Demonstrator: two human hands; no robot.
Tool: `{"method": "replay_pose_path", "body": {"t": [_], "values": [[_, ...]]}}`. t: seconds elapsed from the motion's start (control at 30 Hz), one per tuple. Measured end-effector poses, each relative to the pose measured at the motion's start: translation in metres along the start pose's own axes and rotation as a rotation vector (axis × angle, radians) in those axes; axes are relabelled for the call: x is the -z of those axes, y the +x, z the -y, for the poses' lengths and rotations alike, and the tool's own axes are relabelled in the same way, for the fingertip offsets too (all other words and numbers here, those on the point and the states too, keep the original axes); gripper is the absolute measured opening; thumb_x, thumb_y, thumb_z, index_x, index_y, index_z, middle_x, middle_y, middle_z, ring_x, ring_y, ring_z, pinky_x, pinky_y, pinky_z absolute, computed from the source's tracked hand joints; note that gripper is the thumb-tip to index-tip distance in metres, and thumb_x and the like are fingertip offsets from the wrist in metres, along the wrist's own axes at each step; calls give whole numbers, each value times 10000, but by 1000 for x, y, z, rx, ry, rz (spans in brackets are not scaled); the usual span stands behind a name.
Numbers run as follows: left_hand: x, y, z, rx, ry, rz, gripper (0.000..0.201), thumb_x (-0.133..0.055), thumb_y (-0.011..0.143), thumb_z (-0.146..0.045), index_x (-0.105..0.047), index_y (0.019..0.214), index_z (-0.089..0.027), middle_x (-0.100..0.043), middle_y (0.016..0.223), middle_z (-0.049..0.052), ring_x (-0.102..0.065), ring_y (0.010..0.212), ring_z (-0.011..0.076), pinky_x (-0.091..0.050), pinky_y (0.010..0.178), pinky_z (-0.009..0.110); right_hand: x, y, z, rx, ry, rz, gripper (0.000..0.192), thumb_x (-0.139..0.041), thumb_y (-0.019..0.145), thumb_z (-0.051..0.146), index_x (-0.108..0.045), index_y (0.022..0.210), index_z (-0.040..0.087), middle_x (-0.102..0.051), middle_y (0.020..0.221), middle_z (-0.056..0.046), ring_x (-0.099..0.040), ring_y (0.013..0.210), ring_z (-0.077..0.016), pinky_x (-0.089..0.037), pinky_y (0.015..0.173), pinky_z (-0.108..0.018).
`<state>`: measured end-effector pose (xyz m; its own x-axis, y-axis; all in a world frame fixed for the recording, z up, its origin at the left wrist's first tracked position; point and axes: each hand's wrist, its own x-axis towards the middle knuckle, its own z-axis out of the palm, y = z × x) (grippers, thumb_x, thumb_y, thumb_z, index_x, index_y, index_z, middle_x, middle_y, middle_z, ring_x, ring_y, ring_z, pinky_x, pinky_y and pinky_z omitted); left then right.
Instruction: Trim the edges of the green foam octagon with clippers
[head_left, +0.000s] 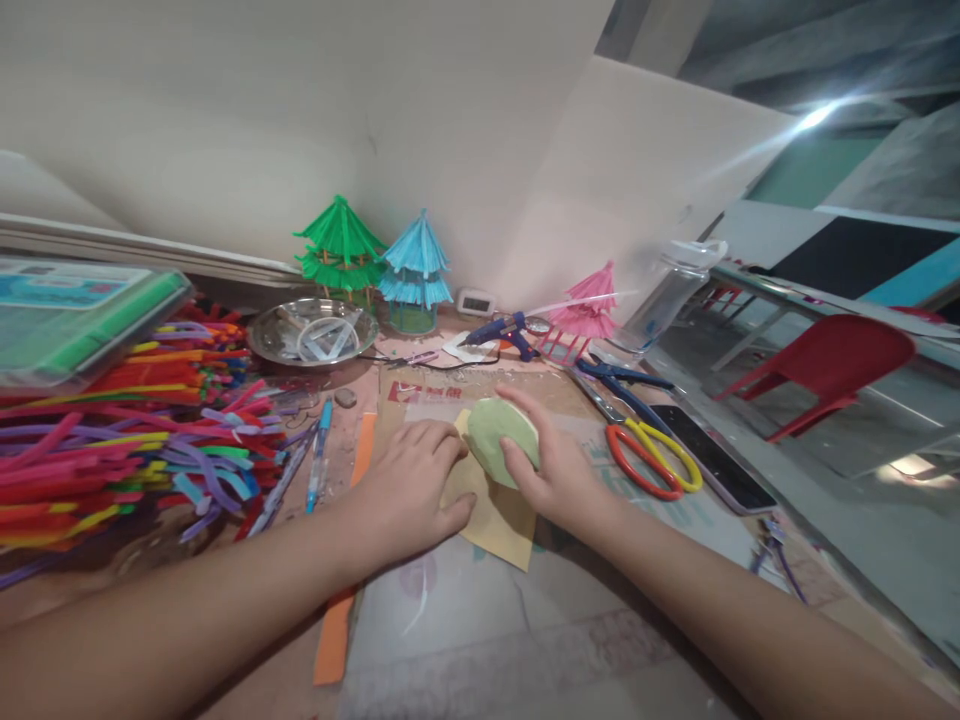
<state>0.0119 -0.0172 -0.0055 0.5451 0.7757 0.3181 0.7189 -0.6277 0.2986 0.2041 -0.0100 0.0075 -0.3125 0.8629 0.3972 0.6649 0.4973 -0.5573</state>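
Observation:
A pale green round disc [501,438] with a lighter rim is in my right hand [557,465], thumb on its face and fingers behind its far edge. It is tilted over a piece of yellow paper [499,525] lying on the plastic-covered cardboard [450,620]. My left hand [424,478] rests at the paper's left side, its fingers bent and its thumb apart and touching the paper. Nothing shows in its grasp, though the fingertips are partly hidden. An orange strip [335,640] runs beneath my left forearm.
Left lie many pipe cleaners [135,440], a plastic case [90,320] and a blue pen [320,455]. Behind are a metal bowl [262,345], green [341,240], blue [416,260] and pink [589,305] pagodas, and a glue gun [499,332]. Right are scissors [649,455], pliers [626,380] and a phone [712,455].

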Motion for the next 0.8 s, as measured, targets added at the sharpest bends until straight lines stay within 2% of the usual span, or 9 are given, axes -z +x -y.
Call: {"method": "replay_pose_path", "body": {"t": [0.1, 0.23, 0.33, 0.47, 0.53, 0.6, 0.67, 0.8], "values": [[-1, 1, -1, -10, -5, -3, 274, -540, 776, -336, -554, 975, -148, -550, 1057, 121, -498, 1049, 298, -402, 936, 488, -5, 3, 2, 24, -66, -5, 504, -416, 855, 280, -347, 1347, 198, -633, 1019, -121, -629, 892, -270, -483, 767, -377], [2, 3, -4, 4, 43, 47, 222, -529, 770, -297, -551, 925, -140, -546, 1008, 120, -503, 1020, 295, -421, 906, 466, -13, 22, 4, 16, -153, -22, 515, -384, 850, 256, -337, 1353, 161, -627, 1052, -135, -641, 792, -257, -481, 733, -379], [5, 3, -5, 13, 98, 66, 250, -524, 781, -315, -551, 937, -121, -547, 1018, 129, -504, 1017, 298, -415, 905, 461, -12, 26, 9, -13, -196, 9, 512, -367, 848, 255, -332, 1345, 139, -644, 970, -134, -630, 693, -261, -468, 658, -379], [4, 2, -4, -26, 149, 43, 276, -502, 810, -371, -556, 938, -133, -562, 1018, 124, -504, 1032, 292, -394, 927, 463, 5, -4, 19, -29, -178, 73, 475, -387, 834, 236, -355, 1302, 166, -631, 737, -48, -605, 600, -226, -422, 565, -303], [2, 2, -4, -40, 138, 25, 274, -497, 816, -376, -553, 952, -145, -566, 1030, 119, -489, 1066, 290, -386, 943, 461, 14, -21, 23, -59, -188, 132, 452, -406, 836, 242, -377, 1284, 192, -613, 682, -21, -574, 526, -194, -388, 519, -269], [-1, 2, -3, -50, 109, 14, 259, -502, 811, -361, -550, 955, -151, -570, 1048, 120, -472, 1102, 294, -376, 962, 472, 16, -27, 25, -87, -218, 134, 443, -405, 833, 246, -396, 1272, 189, -607, 653, -20, -542, 479, -184, -365, 498, -263], [-2, 3, -3, -63, 80, 6, 236, -498, 811, -337, -550, 948, -153, -573, 1059, 126, -465, 1122, 297, -371, 974, 483, 11, -19, 23, -92, -241, 113, 452, -398, 834, 260, -401, 1277, 173, -626, 686, -45, -558, 511, -202, -378, 520, -278], [-2, 2, -3, -48, 93, 0, 226, -493, 805, -317, -550, 939, -145, -572, 1091, 143, -454, 1144, 310, -347, 1001, 506, -8, 17, 17, -40, -236, 10, 495, -365, 828, 252, -368, 1311, 142, -657, 825, -99, -584, 590, -225, -415, 584, -313]]}}
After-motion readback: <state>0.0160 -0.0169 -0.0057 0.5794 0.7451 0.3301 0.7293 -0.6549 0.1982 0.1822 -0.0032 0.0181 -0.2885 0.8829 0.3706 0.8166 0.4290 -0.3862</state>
